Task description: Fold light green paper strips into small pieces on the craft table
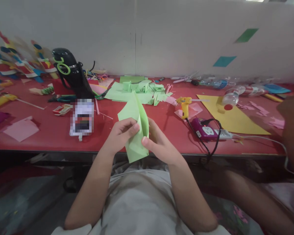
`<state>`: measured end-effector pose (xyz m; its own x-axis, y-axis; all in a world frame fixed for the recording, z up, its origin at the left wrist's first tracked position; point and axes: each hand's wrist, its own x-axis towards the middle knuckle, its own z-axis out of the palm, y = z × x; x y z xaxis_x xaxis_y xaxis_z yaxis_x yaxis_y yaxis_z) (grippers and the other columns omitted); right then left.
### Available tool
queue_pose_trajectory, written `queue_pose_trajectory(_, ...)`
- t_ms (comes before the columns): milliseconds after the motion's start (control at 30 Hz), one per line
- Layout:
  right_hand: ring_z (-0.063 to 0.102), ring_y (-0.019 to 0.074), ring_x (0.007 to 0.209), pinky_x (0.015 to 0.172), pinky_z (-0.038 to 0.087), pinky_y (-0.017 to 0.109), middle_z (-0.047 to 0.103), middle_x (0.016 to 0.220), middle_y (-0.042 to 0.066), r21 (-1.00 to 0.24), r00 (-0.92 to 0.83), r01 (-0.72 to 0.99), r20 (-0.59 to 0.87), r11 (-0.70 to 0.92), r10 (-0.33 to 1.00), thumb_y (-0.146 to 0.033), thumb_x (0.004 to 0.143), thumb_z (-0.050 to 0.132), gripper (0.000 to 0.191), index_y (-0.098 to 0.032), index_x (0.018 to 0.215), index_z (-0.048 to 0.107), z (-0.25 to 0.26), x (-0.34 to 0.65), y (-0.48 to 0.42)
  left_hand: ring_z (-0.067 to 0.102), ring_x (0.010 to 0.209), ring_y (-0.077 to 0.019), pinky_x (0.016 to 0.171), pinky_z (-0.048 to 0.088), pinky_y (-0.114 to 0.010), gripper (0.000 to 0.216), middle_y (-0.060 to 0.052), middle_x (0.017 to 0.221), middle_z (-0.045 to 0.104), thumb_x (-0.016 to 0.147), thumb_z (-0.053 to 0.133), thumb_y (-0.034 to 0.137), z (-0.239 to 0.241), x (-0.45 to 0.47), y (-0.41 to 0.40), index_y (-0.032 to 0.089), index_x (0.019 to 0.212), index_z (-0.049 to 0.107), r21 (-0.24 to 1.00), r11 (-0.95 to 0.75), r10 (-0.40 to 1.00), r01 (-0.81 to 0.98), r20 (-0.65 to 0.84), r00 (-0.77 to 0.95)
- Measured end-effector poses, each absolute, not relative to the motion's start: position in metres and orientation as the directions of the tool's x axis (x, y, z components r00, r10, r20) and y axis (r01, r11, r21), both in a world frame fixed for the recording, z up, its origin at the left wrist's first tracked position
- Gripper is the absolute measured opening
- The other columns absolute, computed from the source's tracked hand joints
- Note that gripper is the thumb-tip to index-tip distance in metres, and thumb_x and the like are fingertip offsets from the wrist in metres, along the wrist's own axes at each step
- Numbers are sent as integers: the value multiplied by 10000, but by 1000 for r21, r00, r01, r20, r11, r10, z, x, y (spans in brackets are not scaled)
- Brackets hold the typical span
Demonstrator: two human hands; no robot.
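A folded sheet of light green paper [135, 129] is held up over the front edge of the red table [51, 133]. My left hand [121, 132] pinches its left side with the fingers curled over the fold. My right hand [159, 142] grips its right side, thumb pressed on the front face. Both hands are closed on the paper, which stands tilted with a peak pointing up.
Green paper scraps [139, 88] lie behind the hands. A yellow glue gun [184, 105], a purple power strip [204, 130] with cable, a yellow sheet [231, 116] and a plastic bottle [231, 95] are to the right. Pink paper [21, 129] lies left. Another person's arm [292, 127] is at the right edge.
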<state>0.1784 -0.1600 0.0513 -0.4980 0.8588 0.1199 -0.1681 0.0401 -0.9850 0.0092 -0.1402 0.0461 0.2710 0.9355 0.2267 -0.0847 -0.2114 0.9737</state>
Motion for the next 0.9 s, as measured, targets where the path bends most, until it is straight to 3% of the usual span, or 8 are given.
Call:
queue_pose_trajectory(133,611,247,1157,933,546,388,584,1346,84,-987,-333,-157,69,17,940,-472,836,665,617,-276,1375,438,45,179,-151,387,519,-76,491,299,-214,371,36,589,438,830,677,439,43,7,-144,163,641,516,983,-135,942,-123,166,293)
queue_pose_trajectory(233,644,263,1087,897,558,407,656,1224,85,-998,-155,-58,39,31,987,-378,811,654,532,-246,1299,492,36,192,-138,352,479,-80,465,268,-229,354,41,567,423,825,649,437,43,-6,-147,177,643,491,989,-102,984,-107,116,136)
queue_pose_trajectory(300,675,273,985,810,578,421,677,1161,96,-998,-45,62,29,32,999,-337,785,635,601,-241,1346,441,28,206,-130,343,481,-87,469,256,-239,296,44,554,405,820,625,383,44,-21,-150,183,642,499,992,-119,990,36,121,-68)
queue_pose_trajectory(400,663,278,1022,842,569,428,661,1191,103,-978,22,187,100,94,995,-288,739,647,718,-236,1404,381,18,226,-121,352,526,-103,505,260,-255,297,38,545,363,807,587,328,46,-46,-153,183,582,456,894,-55,951,445,182,-249)
queue_pose_trajectory(500,631,285,1110,897,550,439,596,1323,120,-963,17,252,101,94,995,-307,729,687,858,-237,1485,289,13,240,-120,417,557,-130,531,296,-271,322,27,552,428,823,552,372,45,-66,-158,193,578,446,648,79,990,757,37,-135)
queue_pose_trajectory(567,615,278,1144,937,528,438,573,1369,112,-955,-6,287,81,80,997,-349,734,713,873,-246,1495,296,15,247,-121,547,672,-174,591,391,-285,210,1,733,603,800,583,414,44,-72,-160,210,752,567,546,109,987,831,41,-157)
queue_pose_trajectory(700,606,274,1128,971,480,414,656,1257,83,-891,-37,445,77,85,996,-514,799,666,485,-218,1183,654,27,258,-121,589,1120,-279,904,486,-391,451,-104,1274,601,811,573,383,46,-60,-153,203,1223,541,464,-38,966,885,243,-86)
queue_pose_trajectory(900,642,245,948,793,504,336,724,1007,69,-914,-100,404,-4,37,995,-655,853,537,532,-180,984,739,41,270,-113,498,1317,-269,1070,426,-427,381,-114,1420,532,920,364,243,53,0,-117,186,1254,541,433,-266,964,861,92,251)
